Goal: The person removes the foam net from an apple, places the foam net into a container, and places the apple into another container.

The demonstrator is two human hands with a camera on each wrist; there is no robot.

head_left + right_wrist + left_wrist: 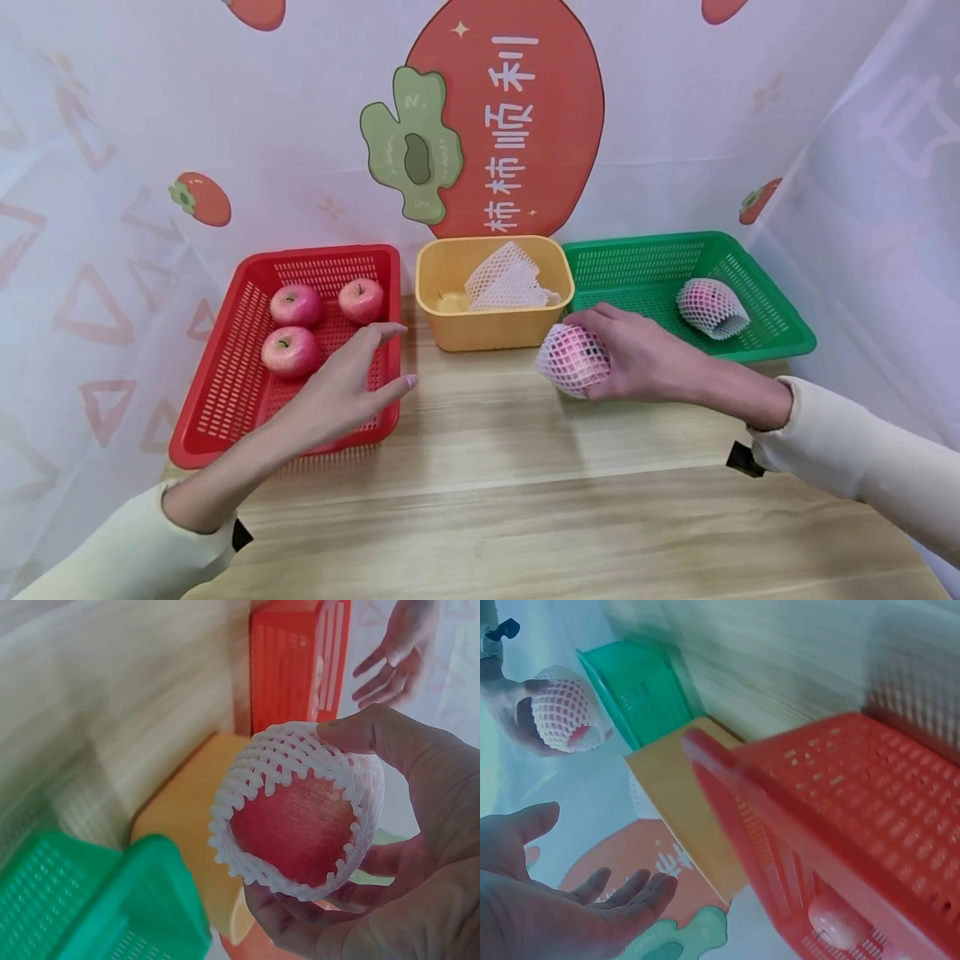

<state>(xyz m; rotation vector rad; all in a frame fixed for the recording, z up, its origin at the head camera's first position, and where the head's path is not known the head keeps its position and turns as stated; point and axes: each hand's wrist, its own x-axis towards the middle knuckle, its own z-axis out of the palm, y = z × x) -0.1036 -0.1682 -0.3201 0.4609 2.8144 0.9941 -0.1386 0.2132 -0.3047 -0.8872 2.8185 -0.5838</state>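
My right hand grips an apple in a white foam net, held in front of the gap between the yellow bin and the green basket. The right wrist view shows red skin through the net's open end, with thumb and fingers around its sides. My left hand hangs over the right side of the red basket, fingers spread and holding nothing. Three bare apples lie in that basket. Another netted apple lies on its side in the green basket.
Between the baskets stands the yellow bin, with loose white foam nets inside. All three containers line up at the back of the wooden table. Behind them hangs a pale cloth printed with persimmons.
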